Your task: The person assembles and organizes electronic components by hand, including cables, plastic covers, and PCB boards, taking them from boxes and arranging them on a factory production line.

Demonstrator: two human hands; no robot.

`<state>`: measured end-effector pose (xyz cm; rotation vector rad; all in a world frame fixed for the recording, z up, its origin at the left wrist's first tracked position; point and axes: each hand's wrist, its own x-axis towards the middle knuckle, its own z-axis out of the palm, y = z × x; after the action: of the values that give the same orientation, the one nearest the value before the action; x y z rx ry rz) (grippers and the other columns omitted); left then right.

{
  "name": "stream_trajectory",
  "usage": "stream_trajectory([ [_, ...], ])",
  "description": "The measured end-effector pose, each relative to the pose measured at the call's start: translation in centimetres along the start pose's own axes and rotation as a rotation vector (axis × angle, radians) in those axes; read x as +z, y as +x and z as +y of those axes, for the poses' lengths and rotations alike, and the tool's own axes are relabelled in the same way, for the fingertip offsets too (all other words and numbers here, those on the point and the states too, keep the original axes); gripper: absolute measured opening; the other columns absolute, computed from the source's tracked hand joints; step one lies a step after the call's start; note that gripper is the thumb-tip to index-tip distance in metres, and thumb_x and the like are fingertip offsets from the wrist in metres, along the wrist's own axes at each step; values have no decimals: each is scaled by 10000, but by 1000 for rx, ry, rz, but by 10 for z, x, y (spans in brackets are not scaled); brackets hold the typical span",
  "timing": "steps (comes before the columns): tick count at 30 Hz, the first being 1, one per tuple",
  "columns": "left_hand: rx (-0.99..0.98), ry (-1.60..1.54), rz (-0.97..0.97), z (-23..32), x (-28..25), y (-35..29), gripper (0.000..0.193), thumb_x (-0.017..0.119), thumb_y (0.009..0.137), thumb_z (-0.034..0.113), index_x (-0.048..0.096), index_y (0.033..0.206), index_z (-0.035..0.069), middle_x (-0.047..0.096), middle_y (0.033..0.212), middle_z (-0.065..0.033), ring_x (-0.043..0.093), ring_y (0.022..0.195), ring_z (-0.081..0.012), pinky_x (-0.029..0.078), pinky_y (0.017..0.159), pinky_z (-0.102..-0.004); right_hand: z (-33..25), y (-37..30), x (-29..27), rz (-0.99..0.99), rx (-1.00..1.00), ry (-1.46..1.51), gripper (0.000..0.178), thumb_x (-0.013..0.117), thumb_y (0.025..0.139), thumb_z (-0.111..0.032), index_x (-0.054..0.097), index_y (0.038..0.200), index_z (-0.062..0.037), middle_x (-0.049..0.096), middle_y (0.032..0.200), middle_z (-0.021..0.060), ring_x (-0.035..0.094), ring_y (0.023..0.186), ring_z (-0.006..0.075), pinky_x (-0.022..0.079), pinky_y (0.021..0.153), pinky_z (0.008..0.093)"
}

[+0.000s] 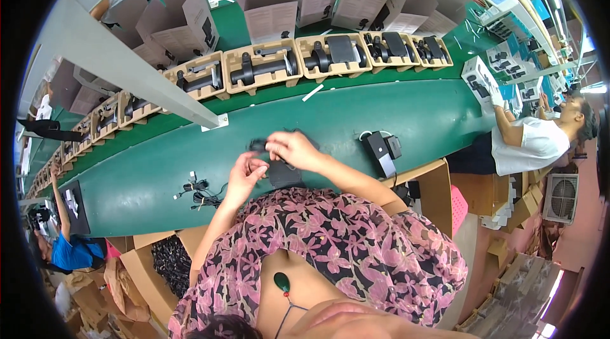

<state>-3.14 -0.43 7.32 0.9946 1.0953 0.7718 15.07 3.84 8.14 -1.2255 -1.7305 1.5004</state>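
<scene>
Blk bundle (257,145), cable-like, blurry w/ motion; R hand (289,148) pinches it, L hand (246,177) half-curled, can't tell if gripping.

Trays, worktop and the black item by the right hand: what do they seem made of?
Trays: probably moulded pulp or card, matte; they are tan with rounded recesses formed in.
Worktop: perhaps a plastic or rubber sheet, smooth; it is green with a soft sheen.
Black item by the right hand: possibly plastic, from its dark look alone; blur hides its finish.
</scene>
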Motion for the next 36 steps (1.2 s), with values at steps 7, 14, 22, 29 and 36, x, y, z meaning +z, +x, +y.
stream_trajectory([
  [7,7,-203,-72,-11,12,19,354,322,922,305,479,1018,3,547,965,-62,527,859,-138,417,804,-294,13,4,9,260,-52,321,191,538,832,-209,551,820,-19,567,755,49,503,707,128,421,637,248],
  [14,-122,-193,-121,-3,23,14,414,276,926,353,496,958,4,432,590,2,383,494,-78,404,574,-233,39,12,-4,331,-36,101,297,624,757,-293,571,895,-35,555,842,91,554,772,177,445,708,290],
  [22,-207,-72,-5,-18,21,1,445,286,922,363,502,1021,-13,465,599,-5,384,472,-72,409,536,-222,114,99,-176,1153,79,-663,391,616,704,-146,471,1038,-3,458,1103,155,430,1021,311,355,871,379],
  [29,-265,-110,85,-32,19,-12,449,276,924,357,497,1039,-17,475,609,-21,389,473,-85,414,547,-234,122,133,-201,927,427,-969,435,544,758,-228,430,1123,-22,378,1222,195,357,1125,332,316,898,458],
  [36,-330,-119,69,-22,32,-15,439,283,923,356,495,1022,-15,474,615,-23,387,479,-91,412,550,-236,68,117,-215,817,336,-999,228,475,753,-143,507,951,-36,592,754,201,605,762,281,481,630,400],
])
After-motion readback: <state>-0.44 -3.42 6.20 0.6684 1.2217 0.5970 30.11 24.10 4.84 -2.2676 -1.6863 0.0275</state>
